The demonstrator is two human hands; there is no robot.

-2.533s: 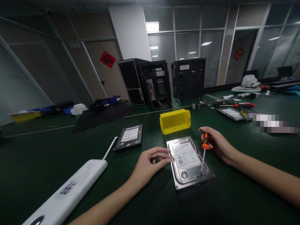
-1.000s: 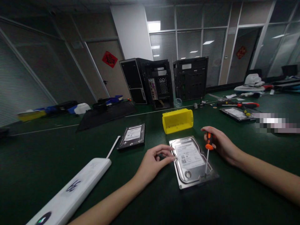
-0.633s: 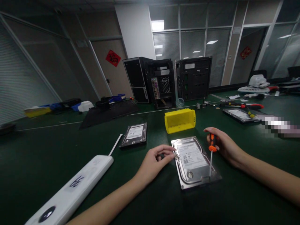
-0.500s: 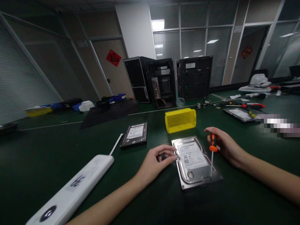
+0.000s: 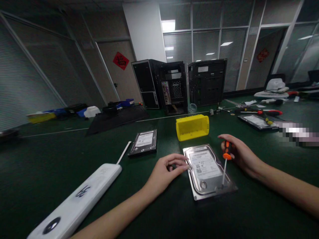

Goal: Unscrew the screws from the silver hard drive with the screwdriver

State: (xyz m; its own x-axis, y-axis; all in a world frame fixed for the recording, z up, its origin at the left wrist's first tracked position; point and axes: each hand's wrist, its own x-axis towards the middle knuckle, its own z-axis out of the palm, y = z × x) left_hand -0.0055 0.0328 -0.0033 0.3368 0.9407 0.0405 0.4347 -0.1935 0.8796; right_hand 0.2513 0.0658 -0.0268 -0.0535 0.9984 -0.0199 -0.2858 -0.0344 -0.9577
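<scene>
A hard disk drive (image 5: 206, 167) lies on the tabletop (image 5: 169, 210), long axis 11-to-5 o'clock, at 3 o'clock from the nearer left hand (image 5: 168, 169), whose fingers sit slightly apart. The right hand (image 5: 240, 153) has fingers clamped on an orange-and-black screwdriver (image 5: 226, 156), tip near the drive's 5 o'clock end.

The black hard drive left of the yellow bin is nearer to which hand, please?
Left: the left hand is in front of the black hard drive and to its right; the right hand is much farther right.
</scene>
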